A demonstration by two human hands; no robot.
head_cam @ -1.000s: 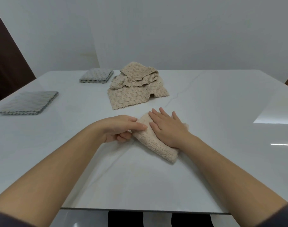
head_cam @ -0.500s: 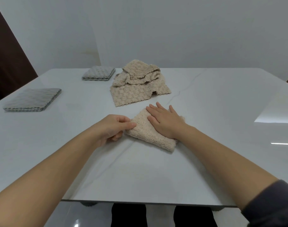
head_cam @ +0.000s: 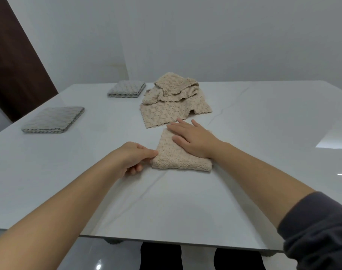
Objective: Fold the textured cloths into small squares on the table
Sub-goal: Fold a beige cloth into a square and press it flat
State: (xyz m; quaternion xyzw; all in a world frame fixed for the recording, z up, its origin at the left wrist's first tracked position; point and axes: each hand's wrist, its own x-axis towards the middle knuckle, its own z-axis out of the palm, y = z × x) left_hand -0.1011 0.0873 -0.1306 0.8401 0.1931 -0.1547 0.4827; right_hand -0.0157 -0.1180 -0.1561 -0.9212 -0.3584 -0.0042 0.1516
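- The cloth (head_cam: 178, 158) was beige, with a nubby, bubbled weave. It lay folded into a thick, roughly square pad with soft rounded edges, on the desk (head_cam: 166, 201) near the front, between the two arms.
- We saw the left grip (head_cam: 133, 158) curled, thumb and forefinger pinching the cloth's left corner, the other fingers tucked under against the desk.
- The right grip (head_cam: 195, 141) lay flat on top of the cloth, fingers spread and straight, pressing it down. The fingertips reached past its far edge.
- Just beyond the cloth sat a pile (head_cam: 174, 100) of the same beige stuff. One piece was spread flat at the bottom, the rest crumpled on top, with scalloped edges showing.
- We counted two grey stacks of folded squares, same bubbled texture, with wavy edges. The near stack (head_cam: 53, 119) sat at the left, the far stack (head_cam: 127, 88) further back, just left of the pile.
- The desk was white, glossy, stone-like, with faint grey veins and window glare at the right.
- A dark grey sleeve (head_cam: 318, 227) covered the right forearm's upper part. The left forearm was bare.
- Behind the desk stood a plain pale wall (head_cam: 224, 39), and a dark brown panel (head_cam: 14, 65) at the left.
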